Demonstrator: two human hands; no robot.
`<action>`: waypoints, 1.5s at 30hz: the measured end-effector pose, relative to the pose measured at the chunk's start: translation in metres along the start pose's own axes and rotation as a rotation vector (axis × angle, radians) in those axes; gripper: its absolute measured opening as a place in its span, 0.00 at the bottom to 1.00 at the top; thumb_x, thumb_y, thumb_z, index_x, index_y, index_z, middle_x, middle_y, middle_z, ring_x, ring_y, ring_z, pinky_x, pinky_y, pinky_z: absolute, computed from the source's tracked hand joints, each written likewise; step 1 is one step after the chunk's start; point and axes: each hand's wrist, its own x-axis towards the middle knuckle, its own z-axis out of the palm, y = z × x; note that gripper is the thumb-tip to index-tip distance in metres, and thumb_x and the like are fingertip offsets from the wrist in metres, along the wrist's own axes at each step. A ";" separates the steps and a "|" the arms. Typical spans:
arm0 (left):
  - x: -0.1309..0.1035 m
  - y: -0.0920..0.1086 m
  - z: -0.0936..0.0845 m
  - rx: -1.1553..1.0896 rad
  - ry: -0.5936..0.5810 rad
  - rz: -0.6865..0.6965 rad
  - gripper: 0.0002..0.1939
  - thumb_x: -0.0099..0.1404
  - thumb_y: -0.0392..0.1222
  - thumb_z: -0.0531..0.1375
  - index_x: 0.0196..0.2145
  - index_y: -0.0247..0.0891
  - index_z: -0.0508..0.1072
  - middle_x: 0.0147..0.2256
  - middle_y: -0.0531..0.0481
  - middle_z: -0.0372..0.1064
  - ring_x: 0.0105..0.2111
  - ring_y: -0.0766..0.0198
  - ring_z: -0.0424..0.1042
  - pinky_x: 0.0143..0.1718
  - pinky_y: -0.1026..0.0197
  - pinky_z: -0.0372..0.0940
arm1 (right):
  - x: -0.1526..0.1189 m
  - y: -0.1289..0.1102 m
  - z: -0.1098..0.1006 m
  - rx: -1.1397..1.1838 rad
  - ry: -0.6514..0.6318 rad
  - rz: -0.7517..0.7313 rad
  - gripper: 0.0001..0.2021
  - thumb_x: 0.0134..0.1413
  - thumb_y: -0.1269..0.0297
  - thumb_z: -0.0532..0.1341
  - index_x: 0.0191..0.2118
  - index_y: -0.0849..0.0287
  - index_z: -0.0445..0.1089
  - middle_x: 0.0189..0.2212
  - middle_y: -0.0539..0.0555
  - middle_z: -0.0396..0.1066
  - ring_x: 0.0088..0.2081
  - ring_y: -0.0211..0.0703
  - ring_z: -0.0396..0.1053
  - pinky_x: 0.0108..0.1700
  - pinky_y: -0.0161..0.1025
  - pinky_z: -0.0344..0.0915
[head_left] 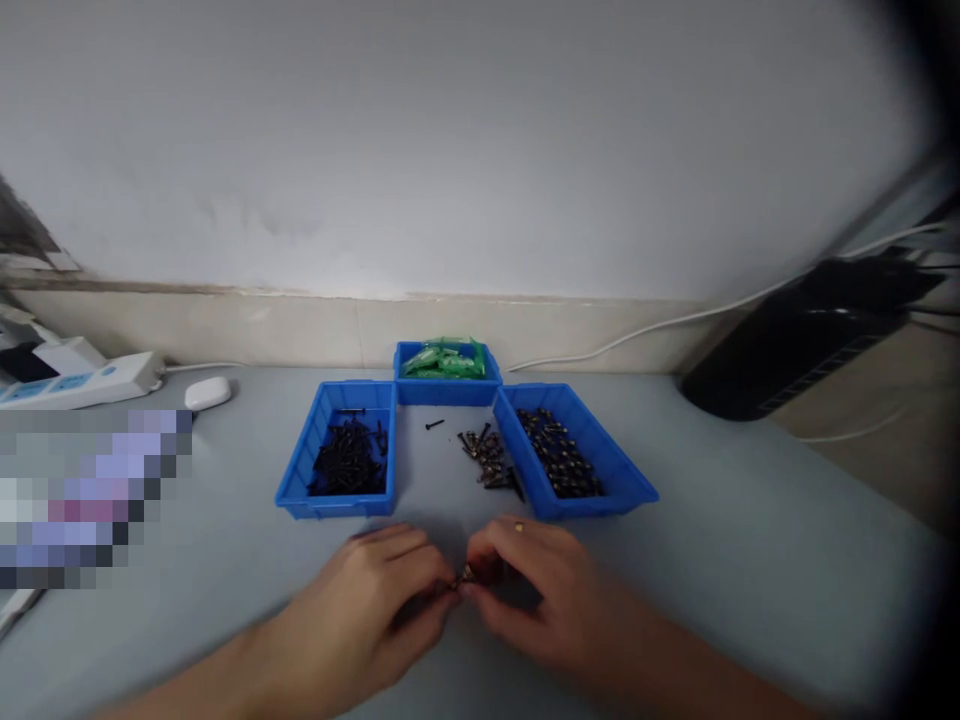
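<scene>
My left hand [375, 610] and my right hand [536, 590] meet at the fingertips in front of the blue bins. Between them is a small screw with a metal piece [466, 574], pinched from both sides. Black screws [349, 458] fill part of the left blue bin [300, 470]. In the right blue bin [626, 475] lie screws with metal pieces on them [562, 455]. A loose pile of small metal pieces and black screws [487, 455] sits between the bins, with a single black screw [435, 425] behind it to the left.
Green plastic packets [446, 360] lie in a small blue bin [448, 392] at the back. A white case [208, 393] and a power strip [120, 378] are at the left. A black object [795, 340] stands at the right, near a white cable [645, 332].
</scene>
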 end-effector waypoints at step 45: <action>-0.003 0.005 -0.014 0.595 0.035 0.407 0.13 0.68 0.32 0.45 0.37 0.33 0.68 0.25 0.49 0.63 0.24 0.61 0.60 0.23 0.59 0.55 | -0.001 0.000 0.006 -0.005 -0.133 0.077 0.07 0.54 0.68 0.58 0.26 0.60 0.64 0.25 0.49 0.67 0.28 0.36 0.65 0.31 0.32 0.57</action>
